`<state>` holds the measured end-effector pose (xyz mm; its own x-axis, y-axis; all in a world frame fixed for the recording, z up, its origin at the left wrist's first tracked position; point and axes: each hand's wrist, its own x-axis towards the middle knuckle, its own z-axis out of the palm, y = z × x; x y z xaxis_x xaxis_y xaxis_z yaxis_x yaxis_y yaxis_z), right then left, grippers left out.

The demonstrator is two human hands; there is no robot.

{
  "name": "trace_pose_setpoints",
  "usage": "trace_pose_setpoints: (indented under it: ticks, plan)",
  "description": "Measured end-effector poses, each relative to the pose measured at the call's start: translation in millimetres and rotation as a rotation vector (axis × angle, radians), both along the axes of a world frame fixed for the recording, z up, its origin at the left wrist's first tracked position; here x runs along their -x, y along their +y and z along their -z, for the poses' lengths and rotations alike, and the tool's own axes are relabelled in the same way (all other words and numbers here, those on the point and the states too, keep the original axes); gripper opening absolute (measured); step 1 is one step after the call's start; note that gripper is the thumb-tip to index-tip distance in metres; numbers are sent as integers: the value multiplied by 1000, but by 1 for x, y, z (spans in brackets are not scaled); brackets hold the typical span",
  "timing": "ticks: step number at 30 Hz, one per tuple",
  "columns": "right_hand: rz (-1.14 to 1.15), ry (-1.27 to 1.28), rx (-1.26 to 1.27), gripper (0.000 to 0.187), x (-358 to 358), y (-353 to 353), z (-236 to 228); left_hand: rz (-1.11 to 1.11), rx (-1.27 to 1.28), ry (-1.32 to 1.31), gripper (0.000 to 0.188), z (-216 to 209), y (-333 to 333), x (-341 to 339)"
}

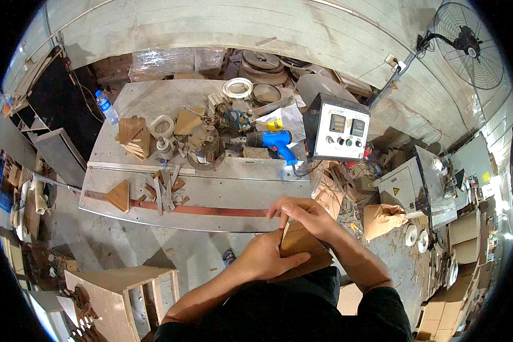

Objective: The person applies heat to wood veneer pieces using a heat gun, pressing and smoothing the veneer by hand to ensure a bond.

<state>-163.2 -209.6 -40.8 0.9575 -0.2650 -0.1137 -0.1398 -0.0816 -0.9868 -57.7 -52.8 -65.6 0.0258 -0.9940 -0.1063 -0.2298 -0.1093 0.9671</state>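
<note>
A flat brown wood-grain board [302,246] is held in front of my body, just past the table's near edge. My left hand [268,255] grips its left side, the thumb lying across the face. My right hand [303,215] is closed at the board's upper corner with its fingers curled; a pale edge of the board shows below them. The fingertips of the right hand are partly hidden. On the table, left of my hands, lie a brown trapezoid wooden piece [118,196] and several thin offcut strips [164,191].
The metal table [222,191] carries a blue heat gun [271,139], a stack of wooden pieces [133,137], tape rolls [237,88] and a water bottle [106,107]. A control box [341,128] stands at its right end. A wooden box frame [119,285] stands on the floor at lower left.
</note>
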Motion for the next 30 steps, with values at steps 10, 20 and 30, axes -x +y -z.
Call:
trace_pose_setpoints:
  ticks: [10,20,30]
  plan:
    - [-91,-44,-257,58,-2,0,12,122,62,-179,55,-5,2,-4]
    - [78,-6,76,66,-16,10,2,-307,129,75,56,23,1,9]
    - [260,-230,-23,65,-58,11,-15,-176,100,-186,52,1,1,4]
